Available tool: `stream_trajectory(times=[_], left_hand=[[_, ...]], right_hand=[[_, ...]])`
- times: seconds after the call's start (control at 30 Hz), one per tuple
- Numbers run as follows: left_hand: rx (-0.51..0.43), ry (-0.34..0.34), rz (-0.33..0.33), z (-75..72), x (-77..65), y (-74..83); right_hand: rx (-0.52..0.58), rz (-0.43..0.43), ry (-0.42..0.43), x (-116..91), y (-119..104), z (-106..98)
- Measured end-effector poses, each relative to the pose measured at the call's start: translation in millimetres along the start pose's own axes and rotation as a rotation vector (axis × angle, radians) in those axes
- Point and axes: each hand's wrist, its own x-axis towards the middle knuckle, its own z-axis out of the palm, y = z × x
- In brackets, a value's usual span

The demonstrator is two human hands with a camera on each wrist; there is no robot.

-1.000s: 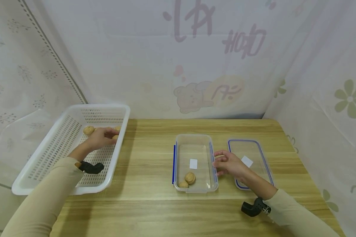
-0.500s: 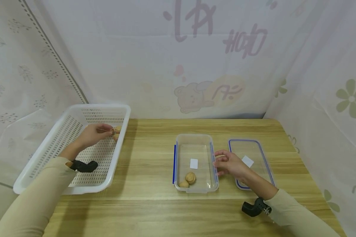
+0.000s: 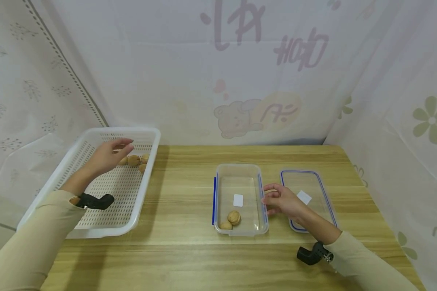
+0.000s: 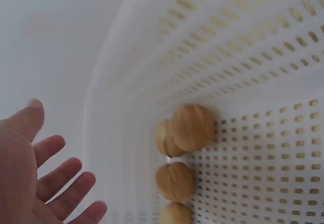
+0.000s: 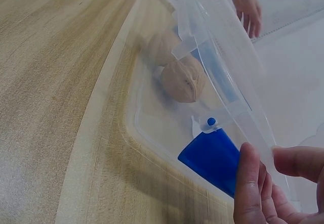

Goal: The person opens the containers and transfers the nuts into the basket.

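Note:
My left hand (image 3: 107,157) hovers over the white perforated basket (image 3: 131,232), fingers spread apart and holding nothing. Below it, several walnuts (image 3: 133,160) lie along the basket's far right side; in the left wrist view one walnut (image 4: 192,127) looks blurred. At the clear plastic food container (image 3: 240,233), my right hand (image 3: 285,202) holds the right wall, thumb at the rim and fingers outside by the blue latch (image 5: 212,158). Inside the container two walnuts (image 3: 234,218) sit in the near left corner, beside a white label (image 3: 238,200).
A clear lid (image 3: 306,182) with a blue seal lies right of the container, partly under my right forearm. Wooden tabletop (image 3: 182,202) separates basket and container. A patterned curtain (image 3: 175,81) hangs behind the table and along both sides.
My left hand has come up off the walnuts and moved left and away, uncovering them. My right hand and the container have stayed in place.

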Motion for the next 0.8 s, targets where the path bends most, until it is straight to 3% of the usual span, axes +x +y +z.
stream_trajectory(times=[0.27, 0.5, 0.8], left_hand=[[0.094, -0.021, 0.091, 3.6, 3.6, 31.6], [0.167, -0.048, 0.157, 13.1, 6.4, 46.8], [0.257, -0.129, 0.165, 26.8, 3.7, 71.2]], right_hand=[[0.003, -0.007, -0.007, 0, -1, -1], [0.004, -0.004, -0.002, 2, 0, -1], [-0.004, -0.002, 0.001, 2, 2, -1]])
